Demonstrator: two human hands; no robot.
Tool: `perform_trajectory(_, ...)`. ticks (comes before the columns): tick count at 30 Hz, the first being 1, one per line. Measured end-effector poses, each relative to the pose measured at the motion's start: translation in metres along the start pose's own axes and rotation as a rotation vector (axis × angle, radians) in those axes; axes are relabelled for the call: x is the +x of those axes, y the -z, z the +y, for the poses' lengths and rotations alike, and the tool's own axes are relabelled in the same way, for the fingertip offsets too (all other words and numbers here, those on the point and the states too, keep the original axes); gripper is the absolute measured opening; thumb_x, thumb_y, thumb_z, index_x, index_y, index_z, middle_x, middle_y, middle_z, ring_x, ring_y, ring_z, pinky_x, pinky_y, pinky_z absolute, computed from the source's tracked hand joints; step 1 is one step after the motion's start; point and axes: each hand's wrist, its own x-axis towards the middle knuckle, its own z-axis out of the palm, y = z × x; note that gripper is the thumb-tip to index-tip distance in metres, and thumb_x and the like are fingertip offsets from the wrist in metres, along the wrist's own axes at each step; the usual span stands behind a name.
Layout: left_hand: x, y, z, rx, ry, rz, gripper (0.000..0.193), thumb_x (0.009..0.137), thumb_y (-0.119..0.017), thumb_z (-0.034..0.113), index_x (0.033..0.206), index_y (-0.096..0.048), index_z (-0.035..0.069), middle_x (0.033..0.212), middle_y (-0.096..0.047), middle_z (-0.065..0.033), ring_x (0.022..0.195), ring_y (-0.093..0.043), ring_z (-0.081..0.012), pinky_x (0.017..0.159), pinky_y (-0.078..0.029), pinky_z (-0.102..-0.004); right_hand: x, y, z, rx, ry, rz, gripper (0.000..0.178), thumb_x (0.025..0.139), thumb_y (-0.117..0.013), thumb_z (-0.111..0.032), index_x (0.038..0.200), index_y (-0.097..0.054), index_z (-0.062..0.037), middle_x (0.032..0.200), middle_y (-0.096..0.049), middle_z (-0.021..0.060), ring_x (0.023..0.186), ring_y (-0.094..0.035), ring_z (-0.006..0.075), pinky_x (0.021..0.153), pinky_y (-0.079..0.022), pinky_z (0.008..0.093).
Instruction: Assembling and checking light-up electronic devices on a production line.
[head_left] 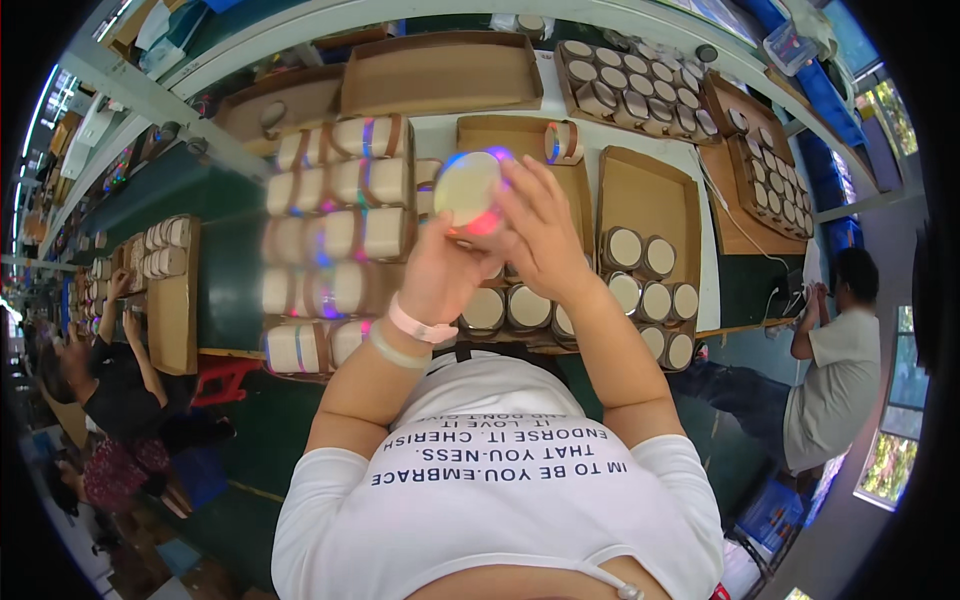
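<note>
A round light-up device (466, 192) with a cream disc face is raised in front of me, glowing blue, purple and red around its rim. My left hand (447, 272), with a pink band at its wrist, grips it from below on the left. Along its right side, my right hand (543, 222) curls its fingers around the edge. Below my hands, several similar round pieces with cream tops (528, 306) stand in a cardboard tray. To the left, rows of cream cylinders with brown bands (385, 182) lie on their sides, some lit in colours. One lit cylinder (564, 143) lies in the box behind.
An open cardboard tray (655, 185) at the right holds several pieces at its near end. Fuller trays (640, 92) stand farther back, beside a bare-bottomed box (440, 80). A white cable (722, 195) crosses the right side. People (845, 350) work at both sides.
</note>
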Motion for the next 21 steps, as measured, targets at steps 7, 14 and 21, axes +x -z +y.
perform_trajectory(7,-0.024,0.002,-0.019,1.719,-1.09,0.219,0.063,0.066,-0.073,0.014,0.123,-0.046,0.006,0.126,-0.036,-0.0195,0.114,-0.037,-0.0368,0.094,-0.034,-0.0462,0.005,-0.022,-0.038,1.614,-1.052,0.193,0.071,0.083,-0.052,-0.021,0.142,-0.014,-0.0186,0.132,-0.039,0.0111,0.121,-0.041,0.0274,0.098,-0.038,0.0422)
perform_trajectory(14,-0.036,0.007,0.011,1.767,-1.097,0.01,0.067,0.072,-0.067,0.021,0.129,-0.037,0.001,0.131,-0.032,-0.0238,0.115,-0.037,-0.0384,0.098,-0.028,-0.0508,0.013,-0.004,-0.026,1.963,-1.117,-0.07,0.067,0.075,-0.059,-0.013,0.134,-0.03,-0.0267,0.121,-0.044,0.0039,0.11,-0.047,0.0252,0.085,-0.044,0.0465)
perform_trajectory(21,-0.026,-0.001,0.029,1.456,-0.65,-0.105,0.062,0.083,-0.05,0.014,0.136,-0.023,-0.002,0.14,-0.02,-0.0263,0.13,-0.025,-0.0388,0.107,-0.021,-0.042,0.018,-0.014,-0.033,1.696,-1.024,0.047,0.071,0.066,-0.07,-0.007,0.125,-0.033,-0.0227,0.116,-0.045,0.0053,0.107,-0.047,0.0233,0.081,-0.048,0.0397)
